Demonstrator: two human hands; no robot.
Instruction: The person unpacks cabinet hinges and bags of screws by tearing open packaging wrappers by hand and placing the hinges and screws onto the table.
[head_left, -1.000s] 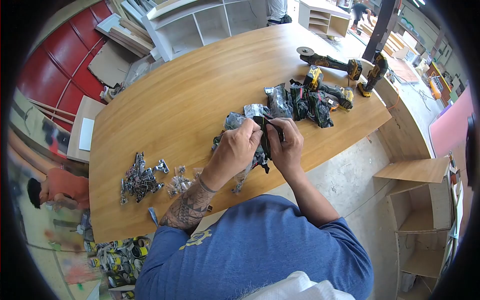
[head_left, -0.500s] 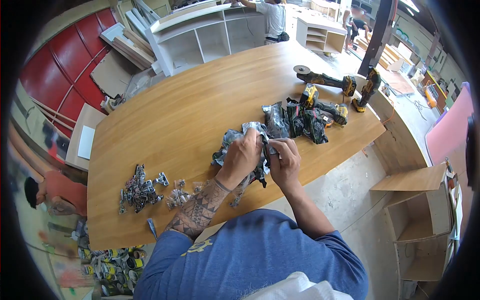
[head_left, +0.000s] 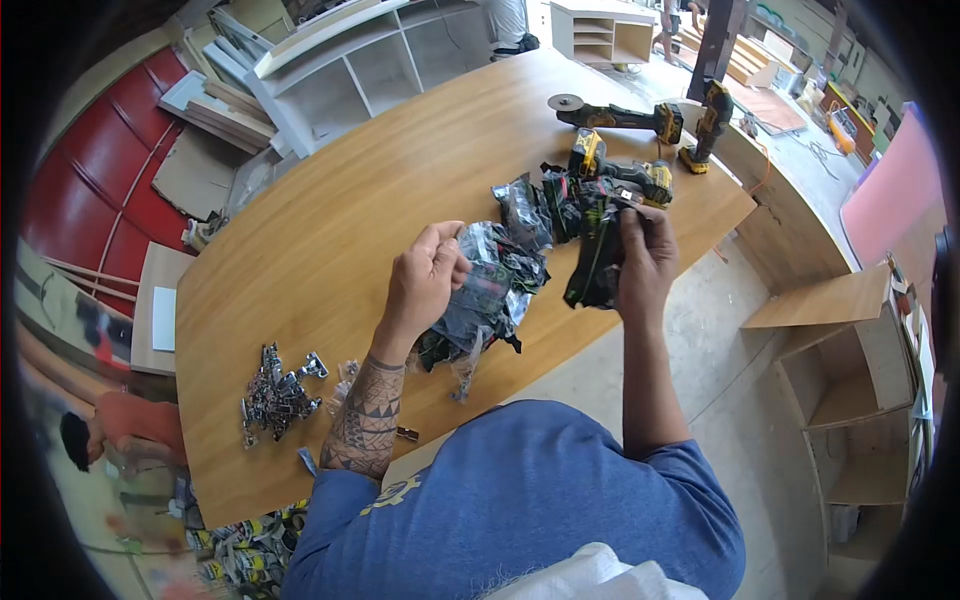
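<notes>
My right hand grips a black plastic packet, held up over the table's right side. My left hand is closed, fingertips pinched together; what it holds, if anything, is blurred. Beneath and beside it lies a heap of crumpled black and clear packets. More dark packets lie just beyond the heap. A pile of metal cabinet hinges sits at the left, with small clear bags partly hidden behind my left forearm.
All this is on a wooden table. An angle grinder and other cordless power tools stand at its far right. A person in an orange top is to the left. Open wooden shelving stands right, and white cabinets at the back.
My hands were together on a packet over the heap; they have moved apart. The right hand has carried the black packet to the right, while the left has shifted left.
</notes>
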